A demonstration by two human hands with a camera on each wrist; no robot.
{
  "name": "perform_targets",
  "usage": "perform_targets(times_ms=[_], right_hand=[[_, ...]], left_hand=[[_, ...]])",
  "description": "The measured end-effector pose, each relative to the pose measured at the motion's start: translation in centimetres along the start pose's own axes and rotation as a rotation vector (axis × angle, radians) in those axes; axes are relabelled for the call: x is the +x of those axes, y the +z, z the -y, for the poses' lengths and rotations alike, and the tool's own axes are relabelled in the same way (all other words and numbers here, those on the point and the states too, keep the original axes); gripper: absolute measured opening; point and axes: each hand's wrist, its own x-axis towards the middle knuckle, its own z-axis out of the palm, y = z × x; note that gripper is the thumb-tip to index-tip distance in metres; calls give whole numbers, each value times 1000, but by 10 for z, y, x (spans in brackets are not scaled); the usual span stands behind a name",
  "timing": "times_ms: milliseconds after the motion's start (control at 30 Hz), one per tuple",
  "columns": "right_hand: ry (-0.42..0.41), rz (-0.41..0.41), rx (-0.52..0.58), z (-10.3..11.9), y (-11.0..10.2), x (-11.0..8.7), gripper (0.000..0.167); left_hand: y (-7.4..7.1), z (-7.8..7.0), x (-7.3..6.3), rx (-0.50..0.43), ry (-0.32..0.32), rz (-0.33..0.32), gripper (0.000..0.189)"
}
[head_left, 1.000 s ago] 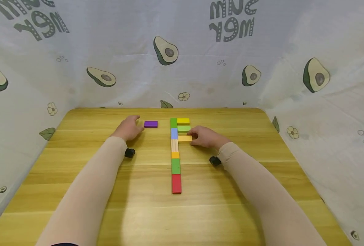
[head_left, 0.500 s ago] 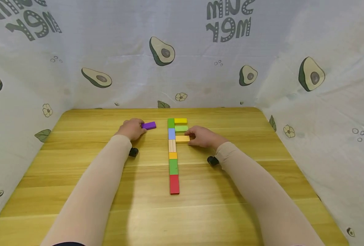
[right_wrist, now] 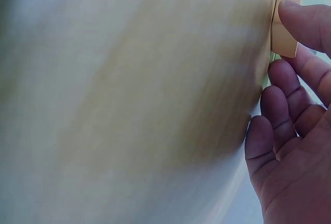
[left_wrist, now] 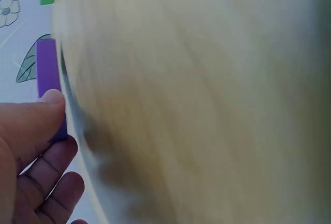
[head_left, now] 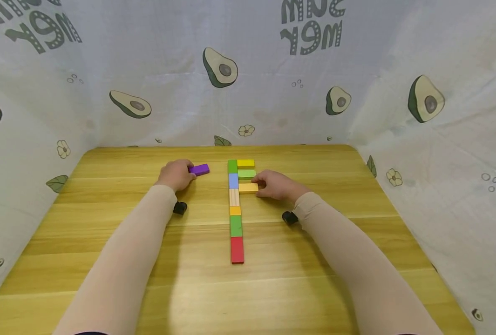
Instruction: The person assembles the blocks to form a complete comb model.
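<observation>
My left hand (head_left: 176, 174) pinches a purple block (head_left: 199, 170) between thumb and fingers, left of a column of blocks. In the left wrist view, the thumb lies on the near side of the purple block (left_wrist: 48, 69). On the other side, my right hand (head_left: 279, 186) grips the right end of a light orange block (head_left: 248, 188), whose left end meets the column. Thumb and index finger hold the orange block (right_wrist: 284, 38) in the right wrist view. Just beyond it lie a light green block (head_left: 247, 175) and a yellow block (head_left: 245, 164), both pointing right from the column.
The column runs front to back: red block (head_left: 237, 250), green block (head_left: 236, 226), small orange block (head_left: 235, 211), plain wood block (head_left: 234, 197), blue block (head_left: 233, 181) and a far green block (head_left: 233, 166). A patterned cloth (head_left: 273, 102) stands behind the wooden table (head_left: 105, 209).
My left hand has reached the purple block, taken hold of it and turned it slightly, then drawn it a little to the left. The right hand stays on the orange block.
</observation>
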Motion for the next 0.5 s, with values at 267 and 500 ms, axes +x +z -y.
perform_targets(times_ms=[267,500], right_hand=[[-13,-1,10,-3,1,2,49],[-44,1,41,-7,1,3,50]], left_hand=[[-5,2,-11,-84,3,-30,43],[4,-20,-30,-87,127,-46,39]])
